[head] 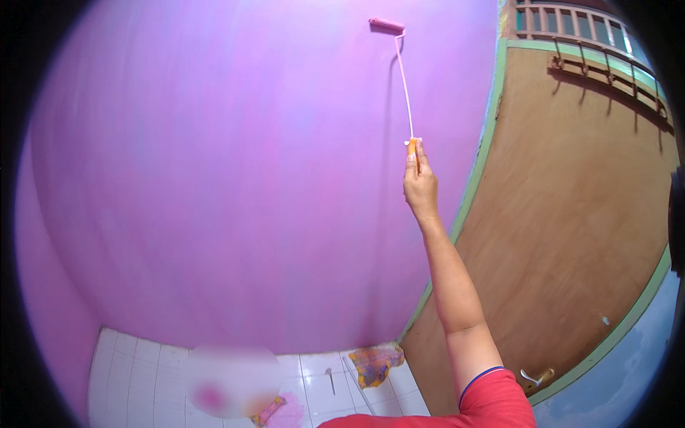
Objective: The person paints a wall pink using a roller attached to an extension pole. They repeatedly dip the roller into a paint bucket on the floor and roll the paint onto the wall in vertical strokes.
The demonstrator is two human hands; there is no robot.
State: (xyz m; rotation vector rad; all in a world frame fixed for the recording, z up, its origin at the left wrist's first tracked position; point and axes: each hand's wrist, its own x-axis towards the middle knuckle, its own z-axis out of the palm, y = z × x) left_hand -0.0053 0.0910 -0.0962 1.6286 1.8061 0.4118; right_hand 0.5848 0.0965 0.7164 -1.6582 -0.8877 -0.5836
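With the arm stretched upward, my right hand (421, 184) grips the orange handle of a paint roller (405, 85). Its thin frame is pale pink with paint. The pink roller sleeve (387, 25) lies against, or very close to, the purple wall (241, 176) near its top, and the frame casts a shadow down the wall. Streaks of slightly different purple and pink run up and down the surface. My left hand is out of view.
A brown door (567, 214) in a green frame (473, 192) stands to the right, with a lever handle (537, 377). Wall hooks on a rack (610, 80) hang high on it. Below, a white tiled floor (139, 374) carries a patterned cloth (375, 366) and a small tool (330, 380); one patch is blurred.
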